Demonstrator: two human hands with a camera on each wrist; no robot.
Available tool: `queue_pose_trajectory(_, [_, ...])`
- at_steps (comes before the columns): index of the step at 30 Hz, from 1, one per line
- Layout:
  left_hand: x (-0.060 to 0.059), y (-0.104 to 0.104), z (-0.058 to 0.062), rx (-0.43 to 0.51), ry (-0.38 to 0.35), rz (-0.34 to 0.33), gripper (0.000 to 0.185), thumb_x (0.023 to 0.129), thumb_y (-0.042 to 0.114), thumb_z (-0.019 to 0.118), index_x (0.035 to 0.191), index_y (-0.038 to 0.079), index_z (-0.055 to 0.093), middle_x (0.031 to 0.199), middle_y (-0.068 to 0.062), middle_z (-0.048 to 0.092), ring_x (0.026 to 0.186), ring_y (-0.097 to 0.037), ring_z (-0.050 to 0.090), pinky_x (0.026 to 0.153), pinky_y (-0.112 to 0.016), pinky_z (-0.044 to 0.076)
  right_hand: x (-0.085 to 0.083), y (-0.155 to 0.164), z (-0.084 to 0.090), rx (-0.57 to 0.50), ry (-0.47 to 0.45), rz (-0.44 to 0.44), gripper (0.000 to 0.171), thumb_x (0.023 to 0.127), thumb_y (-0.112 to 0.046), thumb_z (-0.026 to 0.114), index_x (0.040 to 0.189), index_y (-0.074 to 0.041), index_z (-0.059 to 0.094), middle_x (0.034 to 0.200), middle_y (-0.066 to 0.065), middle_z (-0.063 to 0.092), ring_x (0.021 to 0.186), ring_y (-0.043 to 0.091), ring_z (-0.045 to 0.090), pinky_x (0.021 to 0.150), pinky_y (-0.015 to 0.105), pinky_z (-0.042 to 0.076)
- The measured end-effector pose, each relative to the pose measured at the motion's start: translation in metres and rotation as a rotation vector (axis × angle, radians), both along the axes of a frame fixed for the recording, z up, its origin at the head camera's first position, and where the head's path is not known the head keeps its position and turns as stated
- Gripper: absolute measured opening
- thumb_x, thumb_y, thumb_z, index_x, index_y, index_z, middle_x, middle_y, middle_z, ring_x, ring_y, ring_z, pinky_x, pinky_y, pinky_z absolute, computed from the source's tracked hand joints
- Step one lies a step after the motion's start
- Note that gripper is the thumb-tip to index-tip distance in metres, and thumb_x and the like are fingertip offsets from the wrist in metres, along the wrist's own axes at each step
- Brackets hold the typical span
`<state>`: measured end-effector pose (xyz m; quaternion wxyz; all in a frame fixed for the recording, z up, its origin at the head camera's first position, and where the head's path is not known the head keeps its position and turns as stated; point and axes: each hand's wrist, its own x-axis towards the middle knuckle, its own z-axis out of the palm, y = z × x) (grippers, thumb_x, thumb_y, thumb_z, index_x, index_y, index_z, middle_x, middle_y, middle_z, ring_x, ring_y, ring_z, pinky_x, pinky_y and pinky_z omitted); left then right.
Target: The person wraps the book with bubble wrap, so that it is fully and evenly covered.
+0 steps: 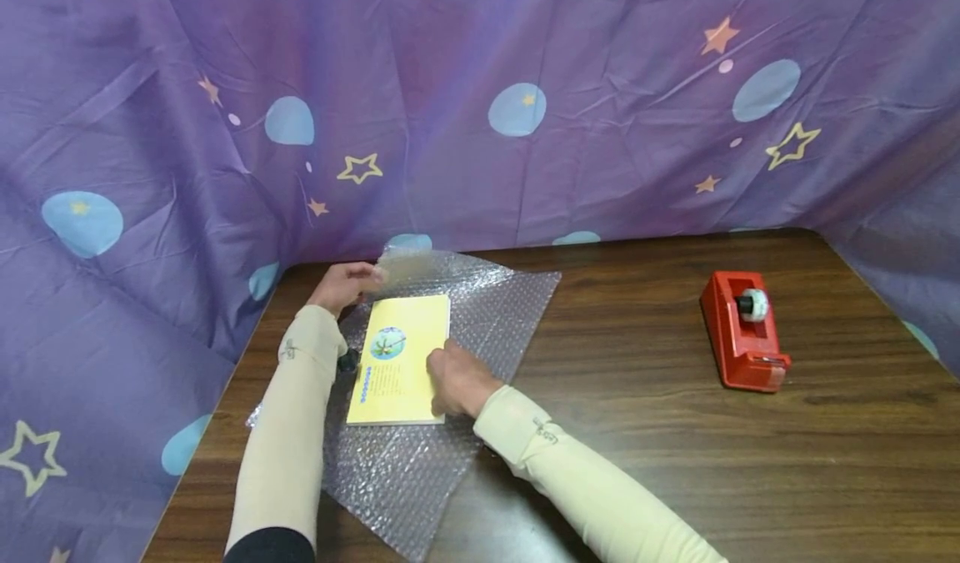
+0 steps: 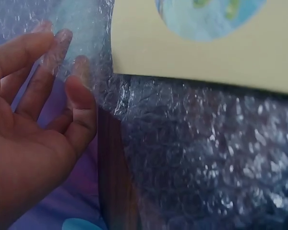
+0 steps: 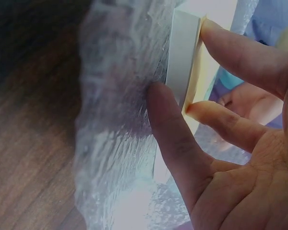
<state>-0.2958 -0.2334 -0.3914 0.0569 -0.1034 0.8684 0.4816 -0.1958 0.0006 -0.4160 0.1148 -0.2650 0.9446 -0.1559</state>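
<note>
A yellow book with a round palm-tree picture lies flat on a sheet of bubble wrap. At the sheet's far left corner, my left hand holds the raised film; in the left wrist view its fingertips show through the plastic, with the thumb on the near side. My right hand rests at the book's right edge. Seen from the right wrist, two fingertips touch the cover's border, and another digit lies along the white page side.
A red tape dispenser with a roll of tape stands on the right side of the brown wooden table. Behind the table hangs a purple curtain with stars and blue shapes. The wrap's near corner reaches toward the table's front.
</note>
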Motion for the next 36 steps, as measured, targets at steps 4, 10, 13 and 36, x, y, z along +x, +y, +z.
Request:
queue_pose_trajectory(4, [0.006, -0.003, 0.000, -0.023, 0.012, -0.022, 0.035, 0.099, 0.017, 0.062, 0.131, 0.004, 0.063, 0.141, -0.018, 0.060, 0.105, -0.023, 0.057, 0.083, -0.035, 0.049, 0.000, -0.001, -0.001, 0.005, 0.013, 0.000, 0.030, 0.062, -0.016, 0.093, 0.081, -0.008, 0.072, 0.093, 0.009, 0.060, 0.073, 0.020, 0.058, 0.069, 0.031, 0.058])
queue_pose_trajectory(10, [0.011, -0.004, 0.000, -0.052, 0.019, -0.040, 0.037, 0.099, 0.023, 0.063, 0.132, 0.005, 0.063, 0.139, -0.019, 0.062, 0.112, -0.028, 0.058, 0.091, -0.039, 0.050, -0.001, 0.001, -0.002, -0.012, -0.005, -0.012, 0.030, 0.062, -0.014, 0.093, 0.082, -0.009, 0.072, 0.094, 0.009, 0.061, 0.076, 0.021, 0.060, 0.073, 0.033, 0.059])
queue_pose_trajectory(13, [0.012, -0.004, 0.001, -0.072, 0.016, -0.037, 0.039, 0.098, 0.024, 0.064, 0.133, 0.006, 0.063, 0.140, -0.018, 0.061, 0.122, -0.030, 0.058, 0.098, -0.043, 0.050, -0.001, 0.002, -0.002, -0.029, -0.019, -0.023, 0.031, 0.062, -0.013, 0.093, 0.084, -0.009, 0.072, 0.093, 0.007, 0.060, 0.076, 0.020, 0.059, 0.074, 0.033, 0.059])
queue_pose_trajectory(36, [0.027, -0.013, 0.001, -0.100, 0.001, -0.094, 0.030, 0.098, 0.020, 0.065, 0.124, 0.005, 0.068, 0.135, -0.019, 0.063, 0.118, -0.033, 0.059, 0.099, -0.043, 0.051, -0.002, 0.001, -0.001, -0.021, -0.035, -0.030, 0.037, 0.062, -0.015, 0.093, 0.094, -0.010, 0.075, 0.098, 0.008, 0.062, 0.083, 0.022, 0.061, 0.078, 0.035, 0.058])
